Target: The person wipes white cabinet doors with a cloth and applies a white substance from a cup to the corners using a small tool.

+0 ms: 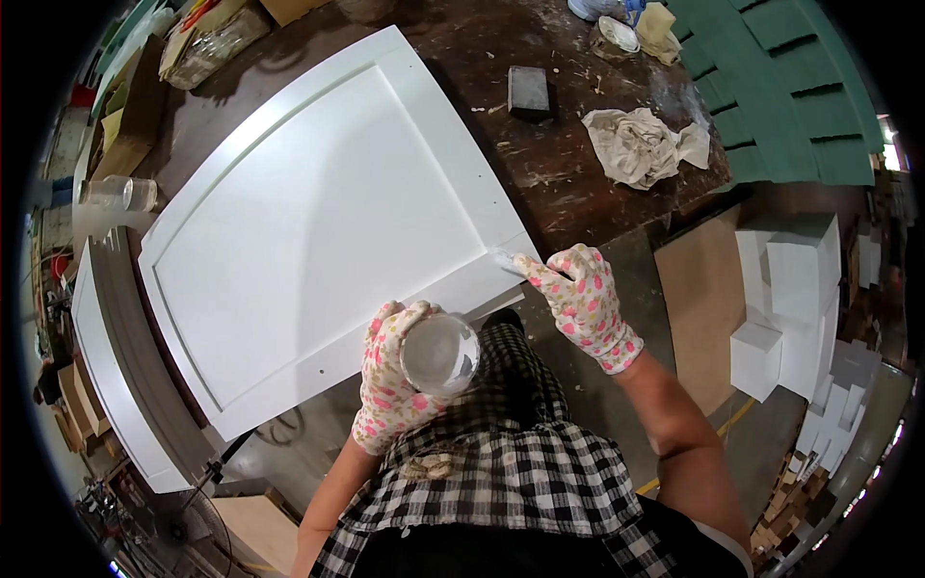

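Observation:
A white panel door (318,212) with a curved top edge and a recessed centre lies on a dark work table. My left hand (390,385), in a flowered glove, is closed round a clear cup (439,354) holding a greyish-white substance. The cup is just off the panel's near edge. At the panel's right corner, my right hand (586,303) in a matching glove has one finger stretched out and its other fingers curled. White material coats that fingertip, which touches the panel's frame near the inner corner. No tool shows in this hand.
A grey block (528,91) and a crumpled cloth (636,146) lie on the brown table (559,164). An open tub (617,37) stands at its far edge. Clear cups (130,194) and another white curved panel (116,366) are at left. White box-like pieces (795,299) stand at right.

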`<control>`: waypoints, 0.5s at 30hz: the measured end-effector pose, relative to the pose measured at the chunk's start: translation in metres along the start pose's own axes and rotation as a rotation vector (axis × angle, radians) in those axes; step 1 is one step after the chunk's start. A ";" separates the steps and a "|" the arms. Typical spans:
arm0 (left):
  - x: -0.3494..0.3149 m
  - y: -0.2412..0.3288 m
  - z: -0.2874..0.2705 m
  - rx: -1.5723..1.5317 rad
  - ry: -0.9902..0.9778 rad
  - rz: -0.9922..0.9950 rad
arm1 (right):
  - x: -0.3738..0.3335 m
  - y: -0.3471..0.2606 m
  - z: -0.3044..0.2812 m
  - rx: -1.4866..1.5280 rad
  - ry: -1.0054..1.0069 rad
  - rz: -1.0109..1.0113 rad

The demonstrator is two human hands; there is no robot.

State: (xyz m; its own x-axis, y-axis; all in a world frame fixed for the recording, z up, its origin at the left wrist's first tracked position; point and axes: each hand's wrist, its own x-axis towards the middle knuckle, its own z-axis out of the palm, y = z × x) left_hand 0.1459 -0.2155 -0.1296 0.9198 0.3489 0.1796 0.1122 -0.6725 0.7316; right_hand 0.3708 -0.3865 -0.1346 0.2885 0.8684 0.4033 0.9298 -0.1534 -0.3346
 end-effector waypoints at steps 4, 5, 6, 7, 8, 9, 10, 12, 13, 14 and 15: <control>0.001 -0.001 -0.001 0.017 -0.024 -0.001 | 0.000 -0.001 0.001 -0.021 -0.065 0.032; 0.003 0.001 -0.001 -0.007 -0.012 0.004 | 0.000 -0.001 -0.001 -0.020 -0.064 0.031; 0.004 0.002 -0.001 -0.033 0.001 0.009 | -0.001 0.000 -0.005 -0.011 -0.033 0.054; 0.003 0.003 -0.001 -0.034 0.002 0.010 | -0.002 0.000 -0.007 -0.003 -0.002 0.076; 0.002 0.004 -0.001 -0.102 0.019 -0.023 | -0.006 -0.001 -0.011 0.046 0.025 0.084; 0.001 0.005 -0.002 -0.169 0.037 -0.057 | -0.004 -0.008 -0.018 0.045 0.024 0.082; -0.001 0.007 -0.002 -0.167 0.038 -0.066 | 0.002 -0.019 -0.031 0.221 0.010 0.163; -0.003 0.010 -0.003 -0.433 0.069 -0.187 | 0.013 -0.032 -0.050 0.518 -0.076 0.270; -0.005 0.009 -0.002 -0.424 0.065 -0.203 | 0.018 -0.039 -0.055 0.535 -0.082 0.274; -0.006 0.006 0.000 -0.492 0.040 -0.214 | 0.024 -0.048 -0.058 0.635 -0.121 0.231; -0.005 0.004 0.003 -0.565 0.014 -0.220 | 0.027 -0.052 -0.061 0.619 -0.164 0.147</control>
State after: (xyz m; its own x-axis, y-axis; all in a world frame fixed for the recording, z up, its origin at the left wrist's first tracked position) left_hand 0.1434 -0.2222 -0.1293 0.8922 0.4516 -0.0092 0.0781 -0.1342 0.9879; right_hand 0.3444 -0.3844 -0.0542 0.3182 0.9273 0.1971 0.5657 -0.0189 -0.8244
